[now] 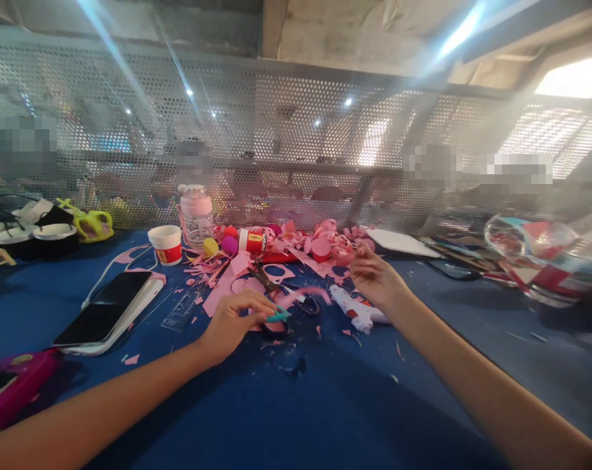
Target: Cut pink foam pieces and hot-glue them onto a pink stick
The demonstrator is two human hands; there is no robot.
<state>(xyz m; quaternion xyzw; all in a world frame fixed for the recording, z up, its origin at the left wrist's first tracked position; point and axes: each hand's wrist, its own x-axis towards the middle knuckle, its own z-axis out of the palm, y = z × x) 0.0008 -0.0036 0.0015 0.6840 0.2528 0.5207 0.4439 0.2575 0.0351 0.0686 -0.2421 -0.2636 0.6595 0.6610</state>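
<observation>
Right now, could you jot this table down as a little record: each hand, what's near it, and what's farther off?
Left hand: pinches a small teal piece
By the teal piece: a blurred pink strip; whether joined, unclear
Right hand: raised, fingers bent; anything held is too blurred to tell
Nearest the right hand: white glue gun
Behind both hands: heap of pink scraps
Left side: phone, upright paper cups
Surface: blue tabletop
</observation>
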